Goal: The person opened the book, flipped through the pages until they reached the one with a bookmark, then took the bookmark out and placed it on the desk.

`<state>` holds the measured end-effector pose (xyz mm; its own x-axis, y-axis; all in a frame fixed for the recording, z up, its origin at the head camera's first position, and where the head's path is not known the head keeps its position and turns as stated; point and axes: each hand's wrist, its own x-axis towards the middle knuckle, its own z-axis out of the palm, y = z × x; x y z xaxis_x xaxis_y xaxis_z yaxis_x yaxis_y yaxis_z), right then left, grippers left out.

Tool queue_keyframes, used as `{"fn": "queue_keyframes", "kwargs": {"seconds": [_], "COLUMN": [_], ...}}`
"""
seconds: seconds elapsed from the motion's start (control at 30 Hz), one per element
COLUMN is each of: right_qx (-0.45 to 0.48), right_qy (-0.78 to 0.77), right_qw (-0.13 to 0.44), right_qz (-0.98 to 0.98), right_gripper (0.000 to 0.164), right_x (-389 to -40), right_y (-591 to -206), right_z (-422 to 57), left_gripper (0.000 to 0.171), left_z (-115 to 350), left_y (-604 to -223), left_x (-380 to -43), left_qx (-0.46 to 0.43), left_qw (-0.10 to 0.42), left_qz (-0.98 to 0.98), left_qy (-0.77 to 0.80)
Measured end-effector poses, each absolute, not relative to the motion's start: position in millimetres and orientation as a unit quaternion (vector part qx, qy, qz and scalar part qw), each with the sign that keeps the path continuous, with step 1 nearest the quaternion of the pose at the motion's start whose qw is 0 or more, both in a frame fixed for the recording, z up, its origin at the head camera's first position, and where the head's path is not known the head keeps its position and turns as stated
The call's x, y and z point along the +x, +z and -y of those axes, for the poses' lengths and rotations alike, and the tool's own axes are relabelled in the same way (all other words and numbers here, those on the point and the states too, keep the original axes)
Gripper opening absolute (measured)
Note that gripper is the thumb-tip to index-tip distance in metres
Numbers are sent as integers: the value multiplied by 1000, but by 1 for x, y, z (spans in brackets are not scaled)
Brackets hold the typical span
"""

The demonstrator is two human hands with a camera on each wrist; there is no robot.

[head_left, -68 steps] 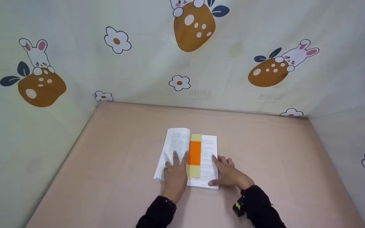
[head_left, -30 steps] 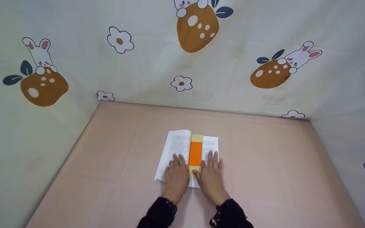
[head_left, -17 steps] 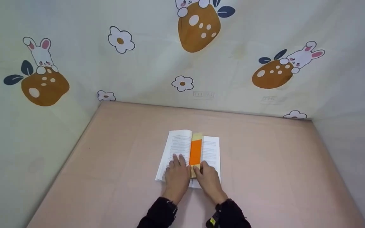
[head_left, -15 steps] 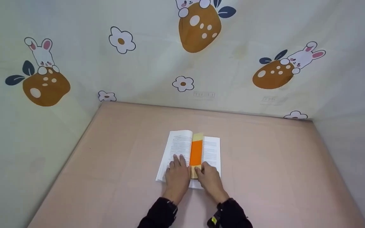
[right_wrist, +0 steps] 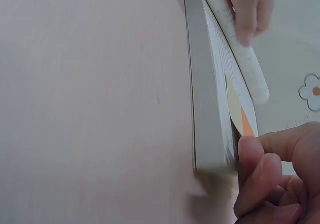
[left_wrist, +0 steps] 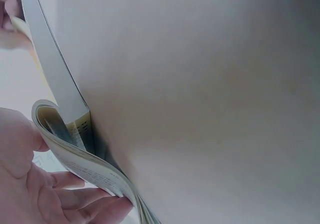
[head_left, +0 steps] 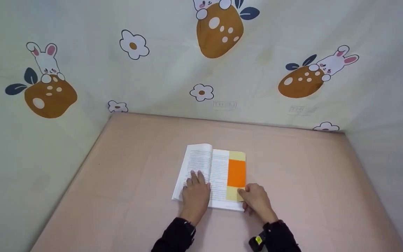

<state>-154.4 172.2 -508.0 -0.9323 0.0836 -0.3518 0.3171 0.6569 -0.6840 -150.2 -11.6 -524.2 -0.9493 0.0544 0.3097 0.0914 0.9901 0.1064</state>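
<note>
An open book [head_left: 219, 178] lies on the tabletop, its left pages [right_wrist: 240, 49] bowed up near the spine. My left hand [head_left: 196, 197] rests on those pages with its fingers extended; in the left wrist view the fingers lie along the curled pages [left_wrist: 92, 166]. A yellow bookmark [head_left: 236, 173] with an orange middle lies along the outer edge of the right-hand page. At its lower right corner my right hand [head_left: 256, 200] pinches it between thumb and finger. In the right wrist view the bookmark [right_wrist: 234, 103] bends up slightly from the page beside the pinching fingers.
The tabletop [head_left: 145, 161] has a pinkish-beige cover. Pale walls [head_left: 166, 66] with rabbits and flowers rise behind it and at both sides. A small black device with a yellow mark [head_left: 257, 240] sits by the right cuff.
My right hand first lay flat on the right page, then took hold of the bookmark beside the spine. Both have since moved right to the page's outer edge. My left hand stays on the left pages.
</note>
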Motion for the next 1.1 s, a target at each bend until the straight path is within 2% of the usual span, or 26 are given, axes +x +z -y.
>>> {"fn": "queue_keyframes", "kwargs": {"seconds": [0.4, 0.7, 0.9, 1.1], "right_qx": [143, 176, 209, 203], "right_qy": [-341, -342, -341, -318], "right_qw": [136, 168, 201, 213], "right_qz": [-919, -908, -894, -901], "right_gripper": [27, 26, 24, 28], "right_x": [-148, -141, -140, -138], "right_y": [-507, -505, -501, -497], "right_z": [-219, -257, -271, -275], "left_gripper": [52, 51, 51, 51], "left_z": [11, 10, 11, 11], "left_y": [-523, -524, -525, -526], "left_x": [-152, -152, -151, -152], "left_qx": [-31, -31, -28, -24], "left_qw": [144, 161, 148, 137], "left_qz": [987, 985, 987, 987], "left_qy": [-60, -59, -64, -76]}}
